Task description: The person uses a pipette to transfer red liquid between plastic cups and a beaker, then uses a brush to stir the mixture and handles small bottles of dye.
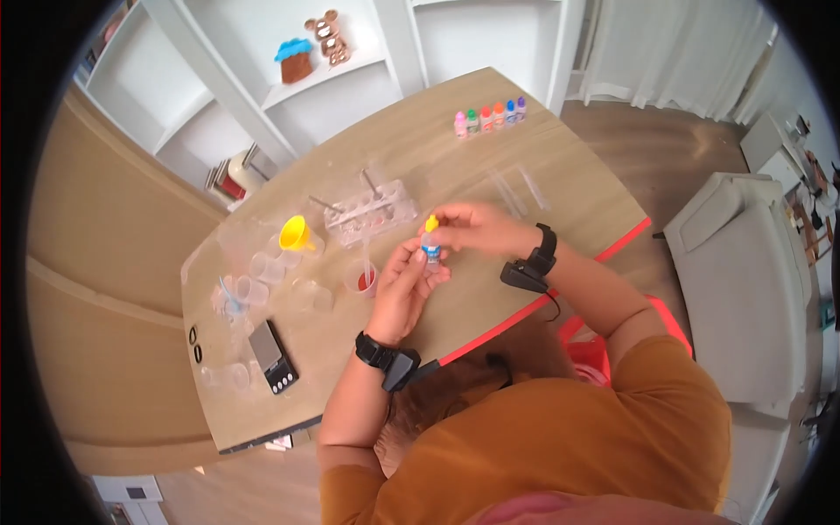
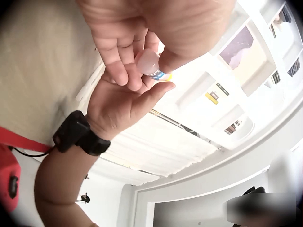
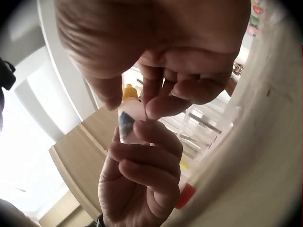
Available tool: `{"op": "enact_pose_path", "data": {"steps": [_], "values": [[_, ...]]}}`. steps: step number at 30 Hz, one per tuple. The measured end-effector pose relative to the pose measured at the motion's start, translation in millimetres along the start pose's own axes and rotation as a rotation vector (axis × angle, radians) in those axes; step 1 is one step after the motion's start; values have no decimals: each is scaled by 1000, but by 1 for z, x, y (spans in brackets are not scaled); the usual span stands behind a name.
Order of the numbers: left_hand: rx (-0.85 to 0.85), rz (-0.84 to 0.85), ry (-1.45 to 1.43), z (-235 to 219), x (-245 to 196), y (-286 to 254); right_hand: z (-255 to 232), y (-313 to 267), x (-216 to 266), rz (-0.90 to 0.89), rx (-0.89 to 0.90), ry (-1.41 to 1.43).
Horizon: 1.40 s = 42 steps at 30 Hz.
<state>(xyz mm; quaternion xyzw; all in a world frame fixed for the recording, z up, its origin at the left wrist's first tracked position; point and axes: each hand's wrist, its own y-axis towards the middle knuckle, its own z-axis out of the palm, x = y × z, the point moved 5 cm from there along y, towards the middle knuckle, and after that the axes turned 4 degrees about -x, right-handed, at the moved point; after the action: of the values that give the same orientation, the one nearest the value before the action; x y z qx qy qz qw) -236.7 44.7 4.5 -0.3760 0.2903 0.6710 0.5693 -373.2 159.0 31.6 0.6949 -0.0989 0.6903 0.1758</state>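
Between both hands stands a small dropper bottle (image 1: 430, 248) with a yellow cap (image 1: 432, 224) and a blue-and-white label, held upright above the table. My left hand (image 1: 401, 293) grips its lower body between thumb and fingers. From the right, my right hand (image 1: 477, 226) pinches the upper part of the bottle, its thumb and forefinger on either side by the cap in the right wrist view. A clear cup (image 1: 351, 284) with red contents and a stick or pipette standing in it is beside the left hand, which partly hides it.
Behind the hands is a clear test tube rack (image 1: 354, 229). To the left are a yellow funnel (image 1: 297, 234), several clear cups (image 1: 253, 291) and a black scale (image 1: 273, 354). Several coloured dropper bottles (image 1: 486, 119) line the far edge. Clear tubes (image 1: 532, 188) lie behind the right hand.
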Motion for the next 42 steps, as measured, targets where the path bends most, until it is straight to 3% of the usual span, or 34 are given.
{"op": "enact_pose_path", "data": {"steps": [5, 17, 25, 28, 30, 34, 39, 42], "values": [[19, -59, -127, 1, 0, 0, -6, 1, -15, 62, -127, 147], [61, -106, -209, -1, 8, 1, -9, 0, -12, -35, -104, 201], [78, -128, -213, 1, 11, 0, -8, 0, -16, 8, -146, 215], [-1, -77, -131, -3, 11, -1, -8, -1, -17, -8, -134, 225], [5, 42, 6, -6, 10, -1, -8, -3, -16, -20, -118, 228], [-23, 47, 63, -2, 8, -2, -8, -5, -9, -52, -132, 189], [-11, -51, -151, 4, 6, -3, -8, -9, -2, -33, -170, 175], [13, -28, -132, 2, 7, -2, -7, -8, -1, -44, -160, 166]]}}
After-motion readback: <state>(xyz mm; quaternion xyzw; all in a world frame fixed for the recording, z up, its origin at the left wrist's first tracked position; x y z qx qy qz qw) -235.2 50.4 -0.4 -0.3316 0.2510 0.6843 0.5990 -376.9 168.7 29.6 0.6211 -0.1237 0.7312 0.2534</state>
